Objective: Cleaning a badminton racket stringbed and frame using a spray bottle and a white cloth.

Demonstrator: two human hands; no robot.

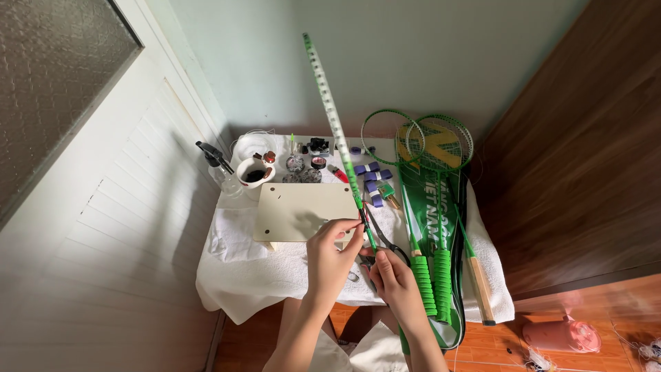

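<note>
left hand (pixel 332 256) pinches the green racket frame (pixel 335 127) low down, thumb & fingertips closed on it near the mid of the table. frame stands tilted, its far end leaning up & left toward the wall, white-marked strip along it. right hand (pixel 390 275) is just right of the left, fingers through the handles of scissors (pixel 381 238), closed round them; blades point up-left & meet the frame right by the left fingertips. can't tell if blades are shut or a bit apart.

table has a white towel (pixel 234 265) over it. under the hands, slightly far-left, a pale flat board (pixel 303 207). far left: spray bottle (pixel 217 165) & a white cup (pixel 253 172) w/ dark contents. far mid: small tape rolls & bits, hard to tell apart. purple grip rolls (pixel 372 180) sit just right of the frame. right side: green racket bag (pixel 434 207) w/ two rackets (pixel 430 141) on it, green-wrapped handles (pixel 432 282) near, one bare wood handle (pixel 480 289) at far right. pink thing (pixel 561 335) on the floor, near right.
</note>
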